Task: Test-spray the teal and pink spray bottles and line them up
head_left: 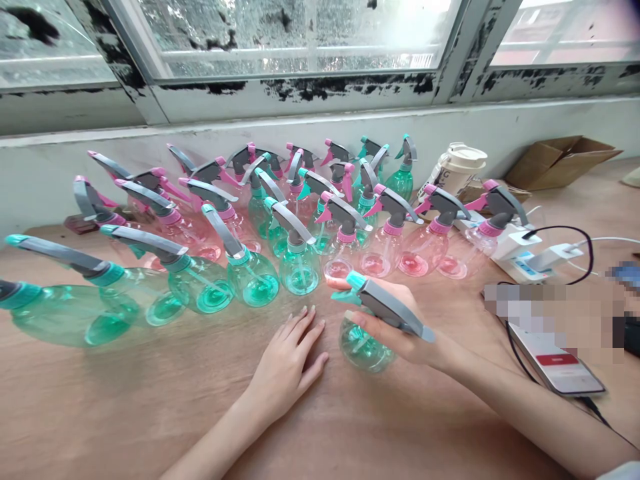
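Observation:
My right hand (400, 327) is closed round the neck of a green spray bottle (363, 347) with a teal and grey trigger head (385, 307); the bottle stands on the wooden table (150, 413). My left hand (287, 363) lies flat on the table just left of it, fingers stretched out, holding nothing. Behind both hands stand several rows of green spray bottles (253, 273) and pink spray bottles (385, 250), all upright with trigger heads on.
A white power strip (520, 257) with plugged cables lies at the right, with a phone (557, 360) on a black cord nearer me. A white lidded cup (457, 170) and a cardboard box (563, 160) stand by the wall under the window.

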{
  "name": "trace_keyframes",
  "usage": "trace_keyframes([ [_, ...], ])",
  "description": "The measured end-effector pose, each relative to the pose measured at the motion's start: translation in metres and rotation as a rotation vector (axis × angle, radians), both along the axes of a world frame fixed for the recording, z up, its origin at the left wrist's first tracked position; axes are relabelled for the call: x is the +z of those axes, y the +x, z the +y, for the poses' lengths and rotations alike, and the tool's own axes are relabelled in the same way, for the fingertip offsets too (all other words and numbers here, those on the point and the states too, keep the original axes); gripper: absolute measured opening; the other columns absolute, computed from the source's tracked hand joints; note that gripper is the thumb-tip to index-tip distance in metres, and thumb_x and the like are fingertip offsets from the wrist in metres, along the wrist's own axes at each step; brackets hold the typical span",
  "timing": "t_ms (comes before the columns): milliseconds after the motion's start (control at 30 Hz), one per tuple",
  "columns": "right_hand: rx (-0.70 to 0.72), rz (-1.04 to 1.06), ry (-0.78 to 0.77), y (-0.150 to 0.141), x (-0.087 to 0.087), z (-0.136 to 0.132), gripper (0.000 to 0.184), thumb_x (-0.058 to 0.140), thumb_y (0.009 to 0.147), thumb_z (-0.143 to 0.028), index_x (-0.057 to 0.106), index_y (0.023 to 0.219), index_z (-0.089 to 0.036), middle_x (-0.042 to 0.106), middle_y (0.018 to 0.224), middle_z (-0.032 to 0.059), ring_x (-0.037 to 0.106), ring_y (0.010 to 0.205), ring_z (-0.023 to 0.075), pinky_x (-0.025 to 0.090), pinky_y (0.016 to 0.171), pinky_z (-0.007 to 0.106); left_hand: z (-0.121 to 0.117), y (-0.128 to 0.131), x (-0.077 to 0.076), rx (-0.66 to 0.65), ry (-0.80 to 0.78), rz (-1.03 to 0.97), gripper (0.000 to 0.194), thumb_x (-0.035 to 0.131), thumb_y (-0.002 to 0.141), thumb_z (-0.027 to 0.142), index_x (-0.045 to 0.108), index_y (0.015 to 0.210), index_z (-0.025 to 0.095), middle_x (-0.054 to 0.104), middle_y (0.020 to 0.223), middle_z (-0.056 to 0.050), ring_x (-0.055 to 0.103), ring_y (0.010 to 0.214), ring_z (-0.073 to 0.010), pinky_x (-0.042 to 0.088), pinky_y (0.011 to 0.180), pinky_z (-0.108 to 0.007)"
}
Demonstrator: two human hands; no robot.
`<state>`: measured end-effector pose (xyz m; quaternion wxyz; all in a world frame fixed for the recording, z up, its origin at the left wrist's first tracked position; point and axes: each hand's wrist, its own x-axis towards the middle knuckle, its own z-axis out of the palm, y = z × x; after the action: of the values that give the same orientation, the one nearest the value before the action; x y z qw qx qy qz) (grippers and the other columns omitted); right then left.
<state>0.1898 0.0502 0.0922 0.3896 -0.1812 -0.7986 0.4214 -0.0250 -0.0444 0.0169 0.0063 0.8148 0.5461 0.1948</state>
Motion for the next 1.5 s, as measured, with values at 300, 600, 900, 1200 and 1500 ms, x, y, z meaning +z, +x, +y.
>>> trace_keyframes([
  [300,0.003,-0.051,-0.026,0.002,0.004,0.0,0.027,0.057,0.092,-0.022,0.061,0.119,-0.024,0.062,0.078,0.001,0.058,0.065,0.0152,0.051,0.063,0.028,0.0,0.0,0.0,-0.007,0.009,0.041,0.044,0.05,0.097,0.034,0.052,0.135,0.013,0.049,0.145,-0.019,0.047,0.134,-0.0318,0.043,0.108,-0.052],
  [600,-0.103,-0.007,0.113,-0.005,0.01,-0.001,0.006,0.055,0.091,-0.02,0.059,0.086,-0.019,0.062,0.075,0.0017,0.062,0.069,0.0151,0.049,0.064,0.027,0.0,0.0,-0.001,-0.008,0.024,0.038,0.042,0.051,0.096,0.033,0.054,0.133,0.012,0.051,0.143,-0.018,0.048,0.133,-0.0314,0.043,0.108,-0.05],
  [900,-0.094,-0.043,-0.03,-0.001,0.004,-0.005,0.034,0.059,0.091,-0.027,0.058,0.124,-0.021,0.059,0.07,-0.0003,0.053,0.055,0.0142,0.047,0.052,0.027,0.0,0.0,-0.002,-0.011,0.015,0.027,0.043,0.052,0.096,0.033,0.054,0.134,0.012,0.049,0.145,-0.019,0.049,0.132,-0.0321,0.045,0.106,-0.051],
  [1200,-0.04,-0.03,-0.069,0.001,-0.004,-0.005,0.047,0.056,0.093,-0.028,0.048,0.14,-0.026,0.07,0.091,0.0067,0.068,0.077,0.0239,0.057,0.068,0.036,0.0,-0.001,-0.002,-0.006,0.014,0.024,0.045,0.052,0.096,0.033,0.053,0.136,0.013,0.048,0.146,-0.018,0.048,0.133,-0.0318,0.044,0.107,-0.05],
  [1500,-0.025,-0.017,-0.042,-0.003,0.01,-0.003,0.02,0.057,0.09,-0.015,0.061,0.109,-0.02,0.055,0.065,-0.0043,0.046,0.047,0.009,0.044,0.049,0.023,-0.001,-0.001,-0.002,-0.011,0.029,0.034,0.043,0.052,0.096,0.033,0.053,0.134,0.012,0.049,0.144,-0.018,0.05,0.131,-0.0325,0.045,0.106,-0.051],
])
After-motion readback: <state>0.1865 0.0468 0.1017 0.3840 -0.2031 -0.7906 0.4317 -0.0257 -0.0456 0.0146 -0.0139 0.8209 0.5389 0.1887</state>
